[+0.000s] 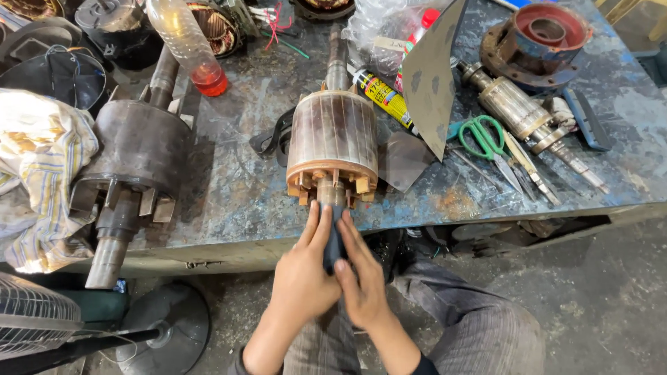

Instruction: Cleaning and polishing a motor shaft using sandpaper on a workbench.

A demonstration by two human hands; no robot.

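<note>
Grey-trousered knees [479, 333] sit lowest in view, and just above them both hands meet on the near end of the steel shaft [333, 239] that juts from the copper-brown cylindrical motor rotor [333, 142]. That shaft end looks wrapped in something dark; what it is cannot be told. The left hand [303, 278] is clasped around it from its own side, fingers stretched toward the rotor's end ring. The right hand [363, 281] closes on it from the other side, thumb laid along the top.

The rotor lies on the scuffed blue-grey metal workbench [236, 194], its shaft overhanging the bench's near edge. Left of the rotor, well apart, rests a larger dark rusty rotor with fan blades [139, 153]; beyond that stands a clear plastic bottle holding red liquid [187, 42]. Just right of the rotor leans a grey sheet of insulating paper [431, 76], with a yellow-and-black tube [382, 97] behind it. Farther right lie green-handled scissors [486, 142], a smaller wound armature [517, 111] and a red-and-blue round end housing [545, 38].
</note>
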